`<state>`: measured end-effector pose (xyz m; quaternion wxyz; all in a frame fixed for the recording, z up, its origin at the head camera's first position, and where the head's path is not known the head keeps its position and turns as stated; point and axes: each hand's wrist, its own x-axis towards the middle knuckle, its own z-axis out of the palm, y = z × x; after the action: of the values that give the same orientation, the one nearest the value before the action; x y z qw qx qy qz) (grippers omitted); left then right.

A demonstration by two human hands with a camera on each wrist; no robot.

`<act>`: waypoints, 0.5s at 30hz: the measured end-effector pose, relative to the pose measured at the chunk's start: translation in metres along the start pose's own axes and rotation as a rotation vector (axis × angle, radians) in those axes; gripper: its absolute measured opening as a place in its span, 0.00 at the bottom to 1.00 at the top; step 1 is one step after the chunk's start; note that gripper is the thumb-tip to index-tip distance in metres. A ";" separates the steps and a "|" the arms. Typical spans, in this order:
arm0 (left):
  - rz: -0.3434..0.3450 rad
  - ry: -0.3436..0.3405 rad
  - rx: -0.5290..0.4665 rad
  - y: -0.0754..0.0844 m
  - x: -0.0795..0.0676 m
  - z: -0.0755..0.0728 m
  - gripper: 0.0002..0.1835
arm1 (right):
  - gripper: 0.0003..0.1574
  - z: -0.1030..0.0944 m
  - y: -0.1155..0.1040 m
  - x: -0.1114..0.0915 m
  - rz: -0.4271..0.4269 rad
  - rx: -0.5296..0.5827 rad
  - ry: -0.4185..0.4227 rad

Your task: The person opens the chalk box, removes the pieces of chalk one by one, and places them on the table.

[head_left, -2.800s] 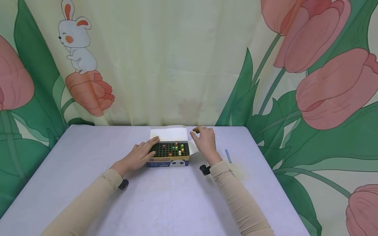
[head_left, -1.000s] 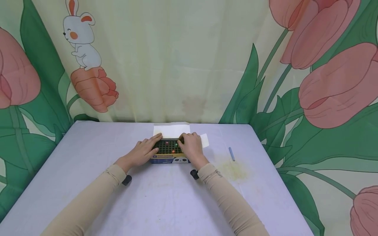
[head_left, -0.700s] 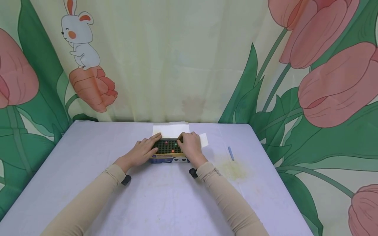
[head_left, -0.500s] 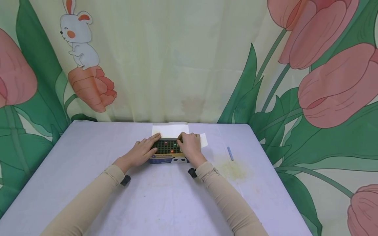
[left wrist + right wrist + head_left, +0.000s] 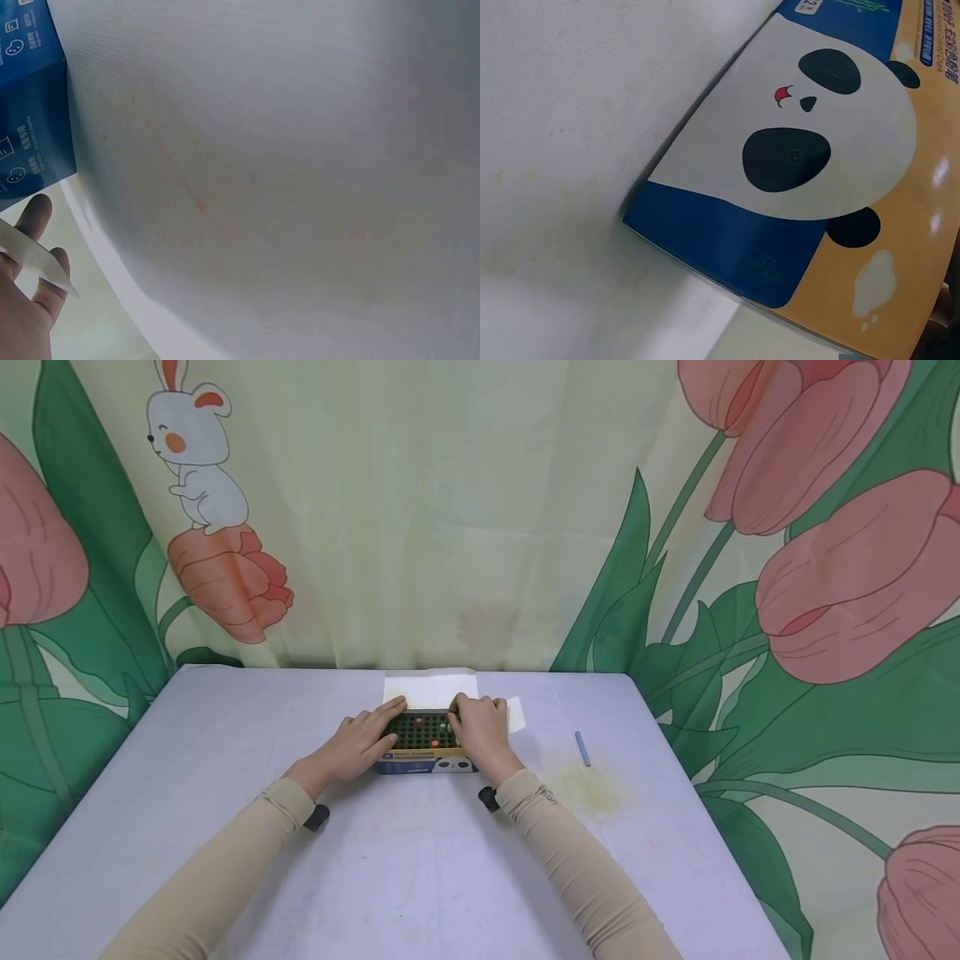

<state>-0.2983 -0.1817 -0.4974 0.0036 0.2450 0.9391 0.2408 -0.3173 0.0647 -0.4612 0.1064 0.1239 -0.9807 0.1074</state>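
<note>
A chalk box (image 5: pixel 405 762) with a panda on its front stands open on the table. Its dark insert (image 5: pixel 408 735) is full of holes; a few chalk sticks with red and green ends show in it. My left hand (image 5: pixel 348 747) rests on the box's left end, fingers stretched out. In the left wrist view part of that hand (image 5: pixel 22 322) lies against a white flap (image 5: pixel 34 259). At the right end, my right hand (image 5: pixel 483 735) bends its fingers and thumb together over the insert. Whether chalk is between those fingertips is hidden. The right wrist view is mostly panda front (image 5: pixel 840 150).
A blue chalk stick (image 5: pixel 582 748) lies on the white tablecloth (image 5: pixel 420 860) right of the box, near a yellowish stain (image 5: pixel 588 789). The box's white lid (image 5: pixel 431 687) is folded back, and a white side flap (image 5: pixel 515 715) sticks out at right. A printed curtain (image 5: pixel 450 527) hangs behind.
Earlier my right hand was raised beside the box's right flap; it has moved left over the insert and stays there, covering several chalk ends. My left hand has kept its place.
</note>
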 end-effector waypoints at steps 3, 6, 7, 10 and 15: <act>0.001 0.002 -0.001 0.000 0.000 0.000 0.35 | 0.11 0.000 0.000 -0.001 -0.019 -0.011 0.008; -0.003 -0.004 0.000 0.000 0.000 0.001 0.35 | 0.11 0.000 0.000 -0.001 -0.023 -0.010 0.019; -0.002 -0.005 0.001 0.000 0.000 0.001 0.35 | 0.10 -0.001 0.000 -0.001 -0.023 -0.010 0.023; -0.007 -0.009 0.003 0.000 0.000 0.001 0.35 | 0.09 -0.002 0.000 0.000 -0.022 -0.009 0.031; -0.012 -0.010 0.004 -0.001 0.001 0.001 0.35 | 0.07 -0.003 -0.001 -0.001 -0.022 -0.001 0.031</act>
<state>-0.2993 -0.1812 -0.4986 0.0095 0.2406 0.9410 0.2376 -0.3157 0.0646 -0.4585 0.1226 0.1330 -0.9776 0.1077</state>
